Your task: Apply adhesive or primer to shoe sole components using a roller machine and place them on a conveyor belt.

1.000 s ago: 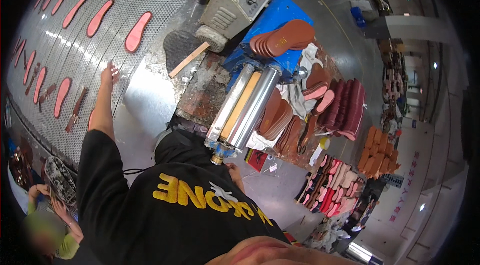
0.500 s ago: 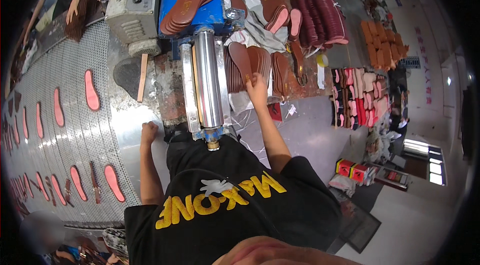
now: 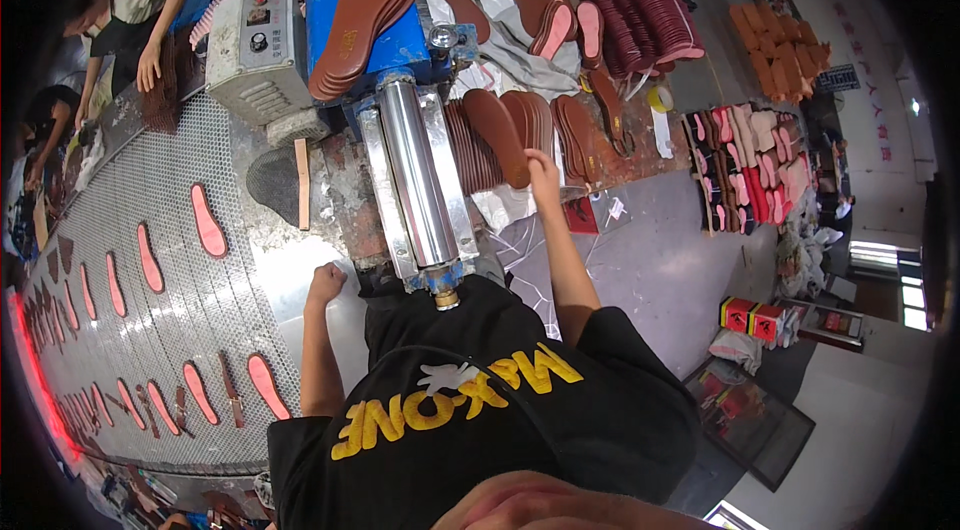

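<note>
My right hand (image 3: 543, 178) pinches the heel end of a brown insole (image 3: 494, 133), which lies slanted over a row of stacked brown insoles (image 3: 461, 152) right of the roller machine. Closed in a fist, my left hand (image 3: 326, 284) rests near the bare metal edge beside the conveyor, with nothing visible in it. Between my hands is the machine's shiny steel roller (image 3: 415, 170). On its blue housing (image 3: 405, 55) sits a pile of brown insoles (image 3: 362, 20).
A mesh conveyor (image 3: 190, 320) with spaced pink insoles runs along the left. Behind it, a co-worker's hand (image 3: 149, 68) touches a dark stack. A grey control box (image 3: 250, 60) adjoins the machine. Maroon insole bundles (image 3: 640, 15) stand at the bench's far right.
The whole view has shifted, bringing more of the co-worker into sight. My right hand now grips the insole's heel edge, and the insole is turned slightly. My left hand stays fisted by the conveyor.
</note>
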A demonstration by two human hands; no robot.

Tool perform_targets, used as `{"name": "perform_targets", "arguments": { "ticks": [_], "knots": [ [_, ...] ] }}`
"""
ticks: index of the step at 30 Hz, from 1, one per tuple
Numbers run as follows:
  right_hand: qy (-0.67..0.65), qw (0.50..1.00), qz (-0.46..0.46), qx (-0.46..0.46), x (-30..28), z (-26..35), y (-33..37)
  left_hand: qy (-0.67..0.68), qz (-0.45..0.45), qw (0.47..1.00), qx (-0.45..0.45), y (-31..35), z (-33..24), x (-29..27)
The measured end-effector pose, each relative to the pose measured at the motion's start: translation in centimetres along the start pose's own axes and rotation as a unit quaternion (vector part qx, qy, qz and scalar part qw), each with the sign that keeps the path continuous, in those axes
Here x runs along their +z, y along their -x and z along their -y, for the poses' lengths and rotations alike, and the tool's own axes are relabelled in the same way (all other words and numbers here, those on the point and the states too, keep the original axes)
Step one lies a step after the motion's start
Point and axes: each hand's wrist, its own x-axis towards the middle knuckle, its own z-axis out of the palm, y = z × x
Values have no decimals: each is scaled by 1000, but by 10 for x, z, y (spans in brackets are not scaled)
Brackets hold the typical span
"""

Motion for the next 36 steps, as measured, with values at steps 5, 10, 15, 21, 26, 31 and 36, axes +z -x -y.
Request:
{"name": "perform_targets", "arguments": {
  "ticks": [5,10,15,21,26,31,36],
  "knots": [
    [-100,991,59,66,-30,19,18,87,24,994,66,-1,-54,-35],
    [266,961,6,-72,43,-8,57,73,-15,991,109,-10,-130,-49],
    [160,977,28,140,60,-2,50,119,66,985,103,-5,-145,-27],
    [-177,887,188,383,58,-26,52,63,103,989,84,2,-103,10],
    [-365,870,79,322,36,-2,72,53,61,991,105,10,-79,16],
    [-390,912,-63,108,-19,-19,56,74,53,992,83,13,-100,-4],
    [-452,886,-99,17,-64,28,36,121,-23,985,123,13,-166,-55]
  ]
}}
